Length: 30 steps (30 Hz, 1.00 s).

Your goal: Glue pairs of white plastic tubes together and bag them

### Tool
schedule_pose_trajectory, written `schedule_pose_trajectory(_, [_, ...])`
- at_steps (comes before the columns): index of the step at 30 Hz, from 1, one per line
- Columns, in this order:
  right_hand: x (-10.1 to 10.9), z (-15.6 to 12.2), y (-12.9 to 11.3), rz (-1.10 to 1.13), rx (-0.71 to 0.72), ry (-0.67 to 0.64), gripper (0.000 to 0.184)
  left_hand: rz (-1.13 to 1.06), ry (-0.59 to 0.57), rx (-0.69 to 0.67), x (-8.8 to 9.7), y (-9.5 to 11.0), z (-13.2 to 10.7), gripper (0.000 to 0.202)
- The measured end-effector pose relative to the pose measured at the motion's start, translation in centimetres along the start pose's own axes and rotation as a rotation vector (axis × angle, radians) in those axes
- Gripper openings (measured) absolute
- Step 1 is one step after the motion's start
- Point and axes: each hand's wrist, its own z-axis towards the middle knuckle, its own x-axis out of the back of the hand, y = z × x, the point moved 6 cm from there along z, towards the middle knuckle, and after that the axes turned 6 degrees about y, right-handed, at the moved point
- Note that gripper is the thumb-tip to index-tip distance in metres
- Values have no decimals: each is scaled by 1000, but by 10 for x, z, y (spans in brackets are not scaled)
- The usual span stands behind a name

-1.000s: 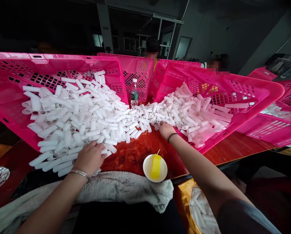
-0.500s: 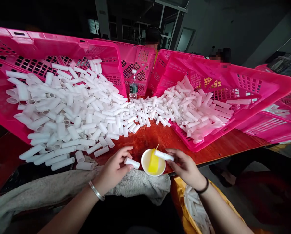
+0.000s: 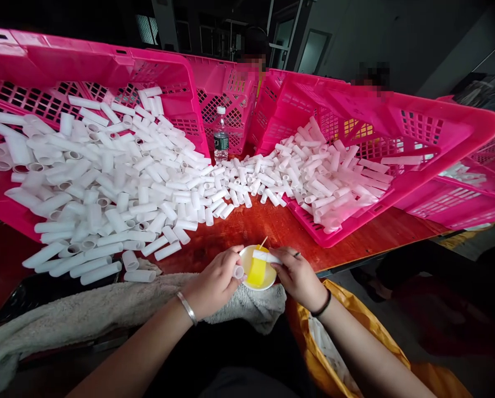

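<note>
My left hand (image 3: pixel 219 279) is closed around a short white plastic tube (image 3: pixel 238 271), whose round open end faces me. Held in my right hand (image 3: pixel 299 275) is another white tube (image 3: pixel 266 256), lying nearly level over the far part of a small white bowl (image 3: pixel 268 280). Inside the bowl stands a yellow block (image 3: pixel 256 271), perhaps a sponge, with a thin stick (image 3: pixel 264 241) poking up from it. My left fingers are right at the bowl's left rim, and the right fingers are by its right rim.
Pink crates on their sides, one left (image 3: pixel 106 61) and one right (image 3: pixel 471 119), spill heaped white tubes (image 3: pixel 148 182) onto the red table (image 3: pixel 268 221). A water bottle (image 3: pixel 221 138) stands between them. A grey towel (image 3: pixel 119 301) lies along the near edge; a yellow sack (image 3: pixel 351 309) holds tubes below right.
My left hand has moved right to the bowl and turned its tube end-on towards me. The right hand's tube has shifted slightly left over the bowl. The view has tilted a little.
</note>
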Motion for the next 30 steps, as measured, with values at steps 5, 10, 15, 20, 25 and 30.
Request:
schedule_pose_trajectory(5, [1,-6,-10,85,66,-47,24,-42,13,-1,-8,-4,7,9])
schedule_pose_trajectory(10, [4,-13,-9,87,-33,3,21,-33,-82,-6,-18,-6,9,70])
schedule_pose_trajectory(15, [1,-22,-19,100,31,-28,21,-50,-49,46,-21,-7,13,66])
schedule_pose_trajectory(20, [0,-31,-16,86,-76,60,16,-77,-40,94,-22,-11,13,74])
schedule_pose_trajectory(25, [-3,-35,-21,93,-43,58,21,-78,-17,101,-22,-13,12,76])
schedule_pose_trajectory(30, [-3,-38,-18,32,10,80,21,-59,-9,70,-22,-13,13,78])
